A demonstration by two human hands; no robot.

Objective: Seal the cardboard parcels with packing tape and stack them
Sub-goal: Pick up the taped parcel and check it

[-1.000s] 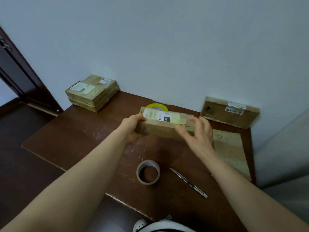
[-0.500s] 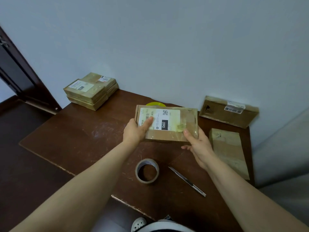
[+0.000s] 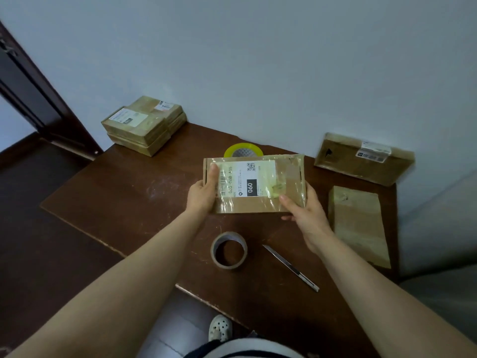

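Note:
I hold a flat cardboard parcel above the middle of the brown table, its label side tilted up toward me. Clear tape and a white label marked 060 cover its face. My left hand grips its left edge with the thumb on top. My right hand grips its lower right corner, thumb on the face. A brown tape roll lies flat on the table below the parcel. A stack of taped parcels sits at the table's far left corner.
A utility knife lies right of the brown roll. A yellow tape roll peeks out behind the held parcel. One parcel leans against the wall at the right, another lies flat by the right edge.
The parcel was lifted off the table and tipped so its label faces me. My right hand shifted from its top to its lower right corner.

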